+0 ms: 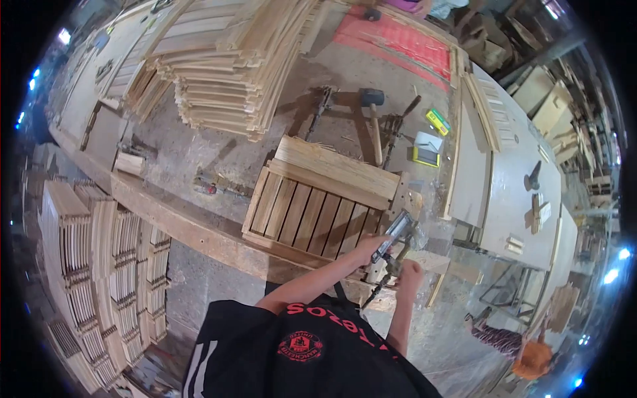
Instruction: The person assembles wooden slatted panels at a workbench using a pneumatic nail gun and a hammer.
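On the bench in front of me lies a slatted wooden panel (312,215) with a thick board (335,171) along its far side. My left hand (373,249) is closed around a silver nail gun (397,229) at the panel's right end. My right hand (410,274) makes a fist just right of it, beside a dark clamp bar (378,292); whatever it grips is hidden. A drilled wooden block (410,199) sits by the panel's far right corner.
Beyond the panel are a black-headed mallet (373,99), clamps (320,113), and yellow boxes (438,122). Tall stacks of slatted panels (222,93) stand at the back left, more (106,265) on the floor at left. A person in an orange head covering (533,360) is at lower right.
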The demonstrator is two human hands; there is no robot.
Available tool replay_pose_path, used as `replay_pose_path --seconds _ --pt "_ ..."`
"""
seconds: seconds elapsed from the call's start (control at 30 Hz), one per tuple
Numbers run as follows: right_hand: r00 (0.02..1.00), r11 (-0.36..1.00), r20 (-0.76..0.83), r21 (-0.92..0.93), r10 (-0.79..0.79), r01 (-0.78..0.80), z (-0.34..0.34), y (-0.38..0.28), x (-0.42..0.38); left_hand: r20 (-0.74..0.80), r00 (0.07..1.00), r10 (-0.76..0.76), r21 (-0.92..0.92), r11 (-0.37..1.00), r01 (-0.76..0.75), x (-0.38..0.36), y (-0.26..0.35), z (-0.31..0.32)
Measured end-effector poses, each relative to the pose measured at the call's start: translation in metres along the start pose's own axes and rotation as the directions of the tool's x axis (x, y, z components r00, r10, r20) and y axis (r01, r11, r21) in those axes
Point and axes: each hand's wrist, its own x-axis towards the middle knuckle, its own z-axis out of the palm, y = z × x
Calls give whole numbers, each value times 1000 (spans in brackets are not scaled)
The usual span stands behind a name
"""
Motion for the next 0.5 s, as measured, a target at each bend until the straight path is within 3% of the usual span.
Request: replay_pose_path --seconds 0.07,0.1,0.17,0.2,0.27,0.3,0.33,0.4,0.43,0.47,0.5 --pt "967 991 -239 115 87 -61 -16 4 9 -145 985 89 138 988 -68 -32 10 24" --pt "979 948 -68 272 190 -165 -16 12 20 -157 984 82 151 987 -58 -42 15 26" --pt "915 762 286 512 284 -397 -9 11 34 -159 985 66 184 982 -37 -55 25 28" --pt "921 711 329 596 206 -372 1 -2 26 -154 986 59 193 981 -28 -58 28 31" --pt "837 426 545 768 -43 -478 8 45 63 -105 994 39 64 997 -32 -50 17 8" --pt "852 384 523 788 -7 -481 14 31 50 -70 998 2 -17 1000 -4 -65 31 5" --pt "825 213 556 822 -99 -528 22 16 32 -34 999 -29 -97 995 26 -74 44 -2" --pt "761 412 632 738 -146 -534 27 -40 2 -22 1000 -4 152 988 7 -72 52 -33" --pt "776 539 629 667 -39 -514 32 -61 -4 -12 1000 1 273 962 2 -74 56 -48" --pt "792 651 607 577 62 -493 41 -81 -5 -72 997 29 719 695 32 -90 83 -48" --pt "809 747 565 466 161 -475 51 -95 -2 -102 992 80 967 242 80 -109 114 -47"
